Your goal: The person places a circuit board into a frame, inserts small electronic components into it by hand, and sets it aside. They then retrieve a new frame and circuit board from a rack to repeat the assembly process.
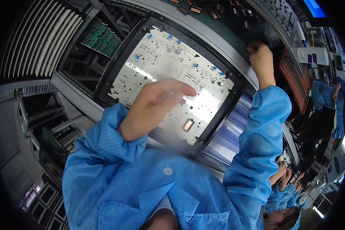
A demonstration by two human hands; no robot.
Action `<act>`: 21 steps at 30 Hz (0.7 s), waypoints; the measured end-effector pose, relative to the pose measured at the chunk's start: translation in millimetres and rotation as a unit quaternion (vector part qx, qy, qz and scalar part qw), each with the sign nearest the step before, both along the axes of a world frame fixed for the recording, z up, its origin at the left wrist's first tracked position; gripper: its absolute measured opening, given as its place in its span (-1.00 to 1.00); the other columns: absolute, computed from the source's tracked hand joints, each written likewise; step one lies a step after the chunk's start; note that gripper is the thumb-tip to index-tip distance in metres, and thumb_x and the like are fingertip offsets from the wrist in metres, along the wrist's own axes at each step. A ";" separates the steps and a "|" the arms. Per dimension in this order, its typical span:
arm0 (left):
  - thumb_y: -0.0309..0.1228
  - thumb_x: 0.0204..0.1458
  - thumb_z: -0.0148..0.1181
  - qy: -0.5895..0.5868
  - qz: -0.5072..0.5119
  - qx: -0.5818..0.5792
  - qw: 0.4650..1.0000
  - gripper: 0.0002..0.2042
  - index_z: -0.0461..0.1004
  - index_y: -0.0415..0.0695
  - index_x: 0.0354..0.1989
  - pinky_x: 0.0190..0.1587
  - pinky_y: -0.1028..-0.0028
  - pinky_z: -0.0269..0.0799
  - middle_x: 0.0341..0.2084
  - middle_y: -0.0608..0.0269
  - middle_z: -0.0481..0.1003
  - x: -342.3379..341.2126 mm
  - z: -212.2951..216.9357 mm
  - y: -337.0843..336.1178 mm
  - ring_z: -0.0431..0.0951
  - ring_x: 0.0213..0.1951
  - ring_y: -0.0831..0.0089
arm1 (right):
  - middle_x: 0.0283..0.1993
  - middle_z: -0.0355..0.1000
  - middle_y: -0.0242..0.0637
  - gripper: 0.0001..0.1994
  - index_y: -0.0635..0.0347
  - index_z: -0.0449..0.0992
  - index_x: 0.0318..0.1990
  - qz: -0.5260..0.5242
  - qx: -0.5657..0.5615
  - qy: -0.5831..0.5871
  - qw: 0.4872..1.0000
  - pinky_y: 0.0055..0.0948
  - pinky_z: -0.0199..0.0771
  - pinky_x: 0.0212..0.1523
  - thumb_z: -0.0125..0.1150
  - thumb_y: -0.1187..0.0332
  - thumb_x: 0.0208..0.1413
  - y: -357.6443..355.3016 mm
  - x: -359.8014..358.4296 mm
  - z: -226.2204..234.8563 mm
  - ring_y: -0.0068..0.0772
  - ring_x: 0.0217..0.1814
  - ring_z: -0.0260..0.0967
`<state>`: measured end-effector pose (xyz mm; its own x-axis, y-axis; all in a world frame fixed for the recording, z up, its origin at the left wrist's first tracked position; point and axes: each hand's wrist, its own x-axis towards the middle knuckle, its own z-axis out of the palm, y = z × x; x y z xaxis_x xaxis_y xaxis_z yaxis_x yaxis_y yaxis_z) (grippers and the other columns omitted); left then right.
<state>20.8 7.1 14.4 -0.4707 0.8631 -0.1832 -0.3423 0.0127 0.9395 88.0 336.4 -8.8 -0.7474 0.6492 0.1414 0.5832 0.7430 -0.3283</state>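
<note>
We are hovering our half-curled left hand (153,101) over the white circuit board (163,71) in its black frame (220,123), and bunching our right hand (261,57) beyond the board's upper-right edge; we cannot tell whether either grip is pinching anything. The board is looking light, stiff, fragile, best held edgewise.

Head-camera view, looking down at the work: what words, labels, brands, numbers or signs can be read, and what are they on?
Black rectangular frame: a pale line of characters along its upper edge; I won't copy it out.
White flat circuit board: small black triangle signs; its finer printing is too small to read.
Pale-keyed keyboard: key markings too small to read.
Bright blue screen: no readable text.
</note>
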 end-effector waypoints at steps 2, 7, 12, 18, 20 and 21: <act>-0.54 0.18 -0.12 -0.027 -0.016 -0.003 0.999 -0.77 0.46 -0.27 -0.11 -0.01 0.49 0.33 -0.15 0.19 0.50 4.4 -2.1 2.9 0.45 -0.14 0.50 | -0.32 0.49 0.07 -0.81 0.28 0.55 -0.27 -0.008 -0.004 -0.008 1.000 -0.24 0.45 -0.16 0.09 0.58 -0.08 -0.8 0.2 -2.1 0.07 -0.20 0.46; -0.53 0.18 -0.13 -0.050 -0.015 -0.002 0.999 -0.78 0.46 -0.28 -0.12 0.00 0.48 0.31 -0.16 0.18 0.49 7.0 -9.3 4.0 0.43 -0.13 0.51 | -0.35 0.51 0.00 -0.79 0.27 0.57 -0.25 -0.004 -0.066 0.041 0.997 -0.31 0.47 -0.19 0.10 0.58 -0.08 9.4 4.6 -6.8 -0.08 -0.25 0.51; -0.52 0.18 -0.13 -0.081 -0.014 0.013 0.997 -0.78 0.45 -0.30 -0.12 0.01 0.48 0.30 -0.18 0.18 0.49 3.7 -20.3 5.1 0.43 -0.12 0.51 | -0.34 0.52 -0.01 -0.79 0.27 0.56 -0.23 -0.021 -0.091 0.044 0.995 -0.32 0.48 -0.21 0.10 0.58 -0.05 5.3 1.4 -2.8 -0.11 -0.27 0.52; -0.49 0.20 -0.13 -0.190 -0.018 0.017 0.982 -0.76 0.40 -0.30 -0.05 0.11 0.38 0.30 -0.12 0.07 0.48 1.1 -22.2 8.6 0.42 0.02 0.38 | -0.41 0.51 -0.12 -0.84 0.35 0.54 -0.24 -0.017 -0.141 0.087 0.986 -0.45 0.48 -0.29 0.09 0.56 0.02 -10.0 5.5 11.0 -0.35 -0.37 0.49; -0.42 0.23 -0.17 -0.318 0.020 0.094 0.943 -0.68 0.31 -0.32 0.08 0.23 0.29 0.22 0.02 -0.03 0.40 3.7 -26.8 11.0 0.31 0.18 0.23 | -0.48 0.47 -0.26 -0.85 0.40 0.52 -0.25 0.034 -0.244 0.120 0.962 -0.55 0.44 -0.34 0.07 0.59 0.04 -36.9 7.7 26.6 -0.54 -0.42 0.42; -0.42 0.23 -0.17 -0.317 0.025 0.094 0.943 -0.68 0.31 -0.32 0.08 0.23 0.29 0.22 0.02 -0.03 0.40 6.6 -26.2 14.7 0.31 0.18 0.23 | -0.51 0.43 -0.33 -0.85 0.42 0.51 -0.25 0.075 -0.293 0.129 0.944 -0.60 0.42 -0.37 0.05 0.60 0.05 -58.7 13.4 35.8 -0.61 -0.45 0.38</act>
<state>27.4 21.8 -11.8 -0.3597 0.8876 -0.2875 -0.8318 -0.1655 0.5299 101.4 277.7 27.1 -0.8271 0.5617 -0.0192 0.3301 0.4578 -0.8255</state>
